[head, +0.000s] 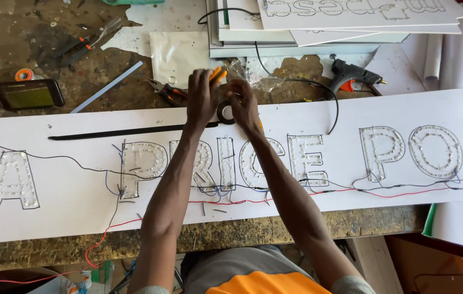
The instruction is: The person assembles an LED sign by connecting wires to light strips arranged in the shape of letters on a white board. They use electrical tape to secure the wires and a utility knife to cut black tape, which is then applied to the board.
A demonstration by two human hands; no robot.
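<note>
Fingers of both hands meet on a roll of black tape [226,111], just above centre of the frame. Left hand [203,98] also holds an orange-handled tool [218,74], prob. a cutter, poking up between its fingers; the hand is curled closed around tool and roll edge. Right hand [244,103] pinches the roll's other side, fingers bent in on it.

The roll looks light and stiff-ringed, w/ a sticky, thin, stretchy strip; best held by the outer rim or through the core, not by the loose end, which would cling to skin.

Outward: the roll sits on the top edge of a long white sign board [79,218] spanning the frame left to right, w/ outlined letters filled w/ small LEDs and thin black, blue and red wires [405,191] along the bottom. A black strip [117,132] lies left of the hands. Upper area: pliers [167,91], black glue gun [351,73] at upper right, phone [29,93] at upper left, stacked white boards [307,22] at top.
</note>
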